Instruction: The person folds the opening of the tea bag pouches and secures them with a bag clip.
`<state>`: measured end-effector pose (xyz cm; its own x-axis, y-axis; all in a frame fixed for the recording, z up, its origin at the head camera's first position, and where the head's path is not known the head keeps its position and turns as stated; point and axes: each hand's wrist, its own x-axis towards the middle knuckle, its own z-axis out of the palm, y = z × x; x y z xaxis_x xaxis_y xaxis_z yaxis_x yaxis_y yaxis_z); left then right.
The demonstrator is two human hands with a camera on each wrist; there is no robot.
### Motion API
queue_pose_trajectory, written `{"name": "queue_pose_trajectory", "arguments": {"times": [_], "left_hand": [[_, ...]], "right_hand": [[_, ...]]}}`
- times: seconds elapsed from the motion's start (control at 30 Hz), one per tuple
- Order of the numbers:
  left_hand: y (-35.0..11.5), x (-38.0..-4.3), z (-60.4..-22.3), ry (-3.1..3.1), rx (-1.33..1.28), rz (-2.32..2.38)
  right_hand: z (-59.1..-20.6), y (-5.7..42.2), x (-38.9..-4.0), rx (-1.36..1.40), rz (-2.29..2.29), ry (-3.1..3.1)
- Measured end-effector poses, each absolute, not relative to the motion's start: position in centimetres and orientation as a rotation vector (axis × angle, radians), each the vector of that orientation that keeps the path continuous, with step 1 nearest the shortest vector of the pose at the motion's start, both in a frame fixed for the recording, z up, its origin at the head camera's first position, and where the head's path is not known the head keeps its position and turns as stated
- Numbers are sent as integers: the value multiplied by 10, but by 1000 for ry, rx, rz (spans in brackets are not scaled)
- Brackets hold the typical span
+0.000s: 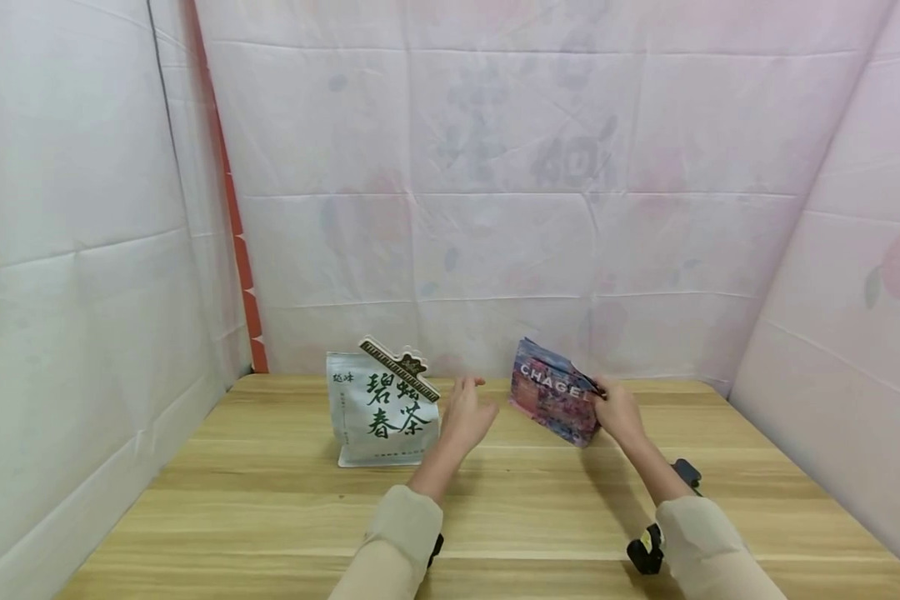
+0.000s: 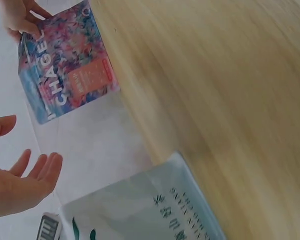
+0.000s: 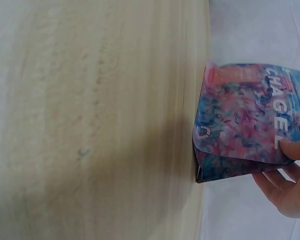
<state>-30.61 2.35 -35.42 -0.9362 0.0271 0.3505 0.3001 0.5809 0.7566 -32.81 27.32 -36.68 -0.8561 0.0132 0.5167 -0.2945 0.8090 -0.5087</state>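
Observation:
My right hand (image 1: 619, 412) pinches the top corner of a colourful pouch lettered CHAGEE-style "CHAGEL" (image 1: 543, 387); the pouch hangs tilted above the table. In the right wrist view the thumb lies on the front of the pouch (image 3: 244, 115) and the fingers are behind it. My left hand (image 1: 465, 414) holds nothing, its fingers spread and slightly bent, just right of a pale tea bag with green Chinese characters (image 1: 360, 421). That bag stands upright on the table. A large ornate clip (image 1: 399, 367) sits aslant across its top right corner.
The wooden table (image 1: 270, 517) reaches back to a pale printed cloth wall (image 1: 495, 250), with more cloth at both sides. Dark wrist straps (image 1: 647, 550) hang by the sleeves. A red strip (image 1: 232, 208) runs down the back left corner.

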Motion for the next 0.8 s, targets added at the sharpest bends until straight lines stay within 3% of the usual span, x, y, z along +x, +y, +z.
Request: {"name": "queue_pose_trajectory", "arguments": {"times": [0.8], "left_hand": [[54, -339, -390, -2520, -459, -1722]], "right_hand": [[-362, 282, -328, 388, 981, -2666]]}}
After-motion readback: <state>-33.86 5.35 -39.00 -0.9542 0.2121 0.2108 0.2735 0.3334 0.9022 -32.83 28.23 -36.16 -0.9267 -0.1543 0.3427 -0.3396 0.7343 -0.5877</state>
